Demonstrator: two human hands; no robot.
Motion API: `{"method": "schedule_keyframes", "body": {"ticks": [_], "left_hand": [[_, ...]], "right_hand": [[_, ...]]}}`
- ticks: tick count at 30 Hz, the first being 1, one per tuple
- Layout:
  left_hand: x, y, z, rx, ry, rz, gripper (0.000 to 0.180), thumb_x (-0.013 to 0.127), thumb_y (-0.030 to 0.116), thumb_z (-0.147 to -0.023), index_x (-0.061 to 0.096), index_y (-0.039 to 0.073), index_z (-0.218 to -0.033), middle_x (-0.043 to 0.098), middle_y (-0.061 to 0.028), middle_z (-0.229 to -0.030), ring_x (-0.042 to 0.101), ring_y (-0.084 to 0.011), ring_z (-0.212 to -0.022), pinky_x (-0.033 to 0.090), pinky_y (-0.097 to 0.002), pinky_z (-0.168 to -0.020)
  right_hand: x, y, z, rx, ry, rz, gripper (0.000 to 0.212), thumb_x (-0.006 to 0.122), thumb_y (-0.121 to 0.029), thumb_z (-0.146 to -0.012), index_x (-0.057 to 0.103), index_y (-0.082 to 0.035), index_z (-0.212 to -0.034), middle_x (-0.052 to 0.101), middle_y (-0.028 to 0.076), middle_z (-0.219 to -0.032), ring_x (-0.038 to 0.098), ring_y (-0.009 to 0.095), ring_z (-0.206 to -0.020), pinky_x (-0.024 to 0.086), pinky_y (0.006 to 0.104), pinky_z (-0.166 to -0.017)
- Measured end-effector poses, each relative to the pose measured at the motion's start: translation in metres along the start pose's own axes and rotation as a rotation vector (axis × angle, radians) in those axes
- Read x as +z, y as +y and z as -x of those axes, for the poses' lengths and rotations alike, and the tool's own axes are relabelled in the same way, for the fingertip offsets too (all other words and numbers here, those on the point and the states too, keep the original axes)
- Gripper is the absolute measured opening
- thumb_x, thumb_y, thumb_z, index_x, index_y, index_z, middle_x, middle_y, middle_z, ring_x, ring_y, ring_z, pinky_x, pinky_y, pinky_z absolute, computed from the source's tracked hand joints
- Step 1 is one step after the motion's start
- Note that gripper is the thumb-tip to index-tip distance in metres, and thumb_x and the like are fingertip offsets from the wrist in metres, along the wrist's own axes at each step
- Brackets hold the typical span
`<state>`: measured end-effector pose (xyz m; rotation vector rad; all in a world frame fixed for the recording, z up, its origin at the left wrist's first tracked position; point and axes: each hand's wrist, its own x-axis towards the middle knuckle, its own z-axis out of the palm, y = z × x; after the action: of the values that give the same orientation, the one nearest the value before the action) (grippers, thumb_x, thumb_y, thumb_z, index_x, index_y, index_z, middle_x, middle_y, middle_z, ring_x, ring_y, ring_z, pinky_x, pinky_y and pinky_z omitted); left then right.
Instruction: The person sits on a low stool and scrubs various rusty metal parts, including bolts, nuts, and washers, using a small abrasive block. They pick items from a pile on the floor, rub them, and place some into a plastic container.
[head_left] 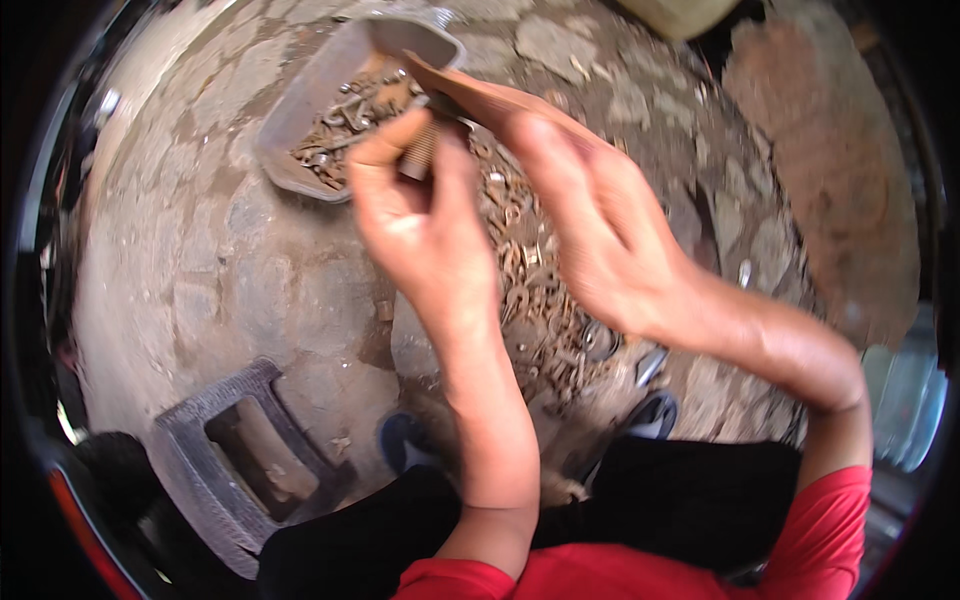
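Head view: left hand (420, 215) pinches a rusty threaded bolt (422, 150) just beyond its fingertips, over the grey tub (300, 110); right hand (590, 235) clamps a brown scoop (480, 95), seemingly angled tubward.

tub (300, 110) far left, bolts inside | scrap pile (530, 290) right of it | frame (225, 455) near left

A single head-worn fisheye view looks steeply down from above the person onto a stone-paved floor (200, 270). It sits close: the forearms rise from the lower edge, and the left hand (415, 225) and right hand (590, 225) fill the centre. Straight edges curve toward the dark circular rim.
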<state>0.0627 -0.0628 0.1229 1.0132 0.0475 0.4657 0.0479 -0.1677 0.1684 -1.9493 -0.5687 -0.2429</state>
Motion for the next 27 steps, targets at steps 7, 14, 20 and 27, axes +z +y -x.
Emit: {"method": "schedule_keyframes", "body": {"ticks": [7,14,20,27], "left_hand": [[0.002,-0.017,0.007,-0.138,-0.044,0.009,0.018,0.061,0.01,-0.096,0.055,-0.001,-0.109,0.065,-0.0114,-0.096,0.063,-0.0145,-0.089,0.053,-0.0244,-0.08],[0.055,-0.026,-0.027,0.031,-0.304,-0.15,0.042,0.065,0.023,-0.094,0.053,-0.007,-0.12,0.065,-0.0139,-0.109,0.065,-0.0177,-0.098,0.053,-0.0301,-0.089],[0.113,-0.038,-0.103,0.089,-0.77,-0.31,0.019,0.058,0.017,-0.097,0.064,0.001,-0.105,0.067,-0.0079,-0.098,0.064,-0.0167,-0.088,0.052,-0.0311,-0.081],[0.023,-0.06,-0.12,-0.44,-0.952,-1.051,0.035,0.063,0.03,-0.094,0.058,0.003,-0.116,0.068,-0.015,-0.105,0.067,-0.0198,-0.099,0.051,-0.0363,-0.097]], "right_hand": [[0.002,0.016,-0.014,0.003,0.072,0.16,0.041,0.037,-0.025,-0.101,0.062,0.008,-0.102,0.065,0.026,-0.083,0.065,0.045,-0.073,0.053,0.0481,-0.073],[-0.019,0.042,-0.053,0.213,0.05,0.226,0.049,0.033,-0.034,-0.102,0.06,0.005,-0.112,0.064,0.024,-0.103,0.064,0.038,-0.094,0.05,0.0452,-0.086],[-0.085,0.064,-0.018,0.192,0.109,0.194,0.055,0.03,-0.042,-0.104,0.056,0.001,-0.126,0.059,0.02,-0.123,0.057,0.032,-0.114,0.045,0.0402,-0.101],[-0.055,0.083,0.147,0.691,-0.339,-0.069,0.068,0.029,-0.057,-0.1,0.053,-0.003,-0.134,0.06,0.022,-0.127,0.058,0.033,-0.12,0.043,0.0391,-0.106]]}}
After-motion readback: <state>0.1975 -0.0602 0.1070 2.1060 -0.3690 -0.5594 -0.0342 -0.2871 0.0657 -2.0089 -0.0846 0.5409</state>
